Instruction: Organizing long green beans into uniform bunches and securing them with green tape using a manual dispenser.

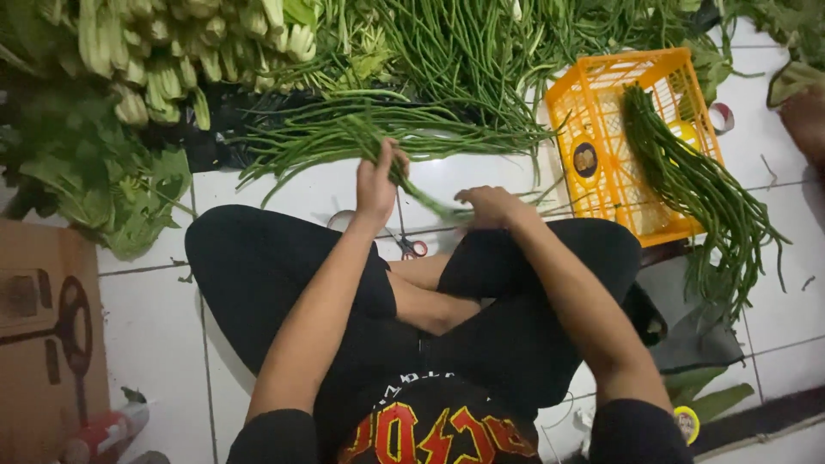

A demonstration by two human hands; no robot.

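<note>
I sit cross-legged on a white tiled floor. My left hand (379, 179) grips a bunch of long green beans (361, 137) near its middle, the loose ends fanning out to the left. My right hand (490, 206) is closed around the same bunch at its other end, just above my knee. A pair of scissors with red handles (409, 247) lies on the floor between my knees, below both hands.
An orange plastic crate (601, 163) on the right holds a bundled sheaf of long beans (696, 189). More long beans (464, 51), bok choy (172, 51) and leafy greens (86, 172) pile up ahead. A cardboard box (47, 335) lies left. A tape roll (720, 117) sits far right.
</note>
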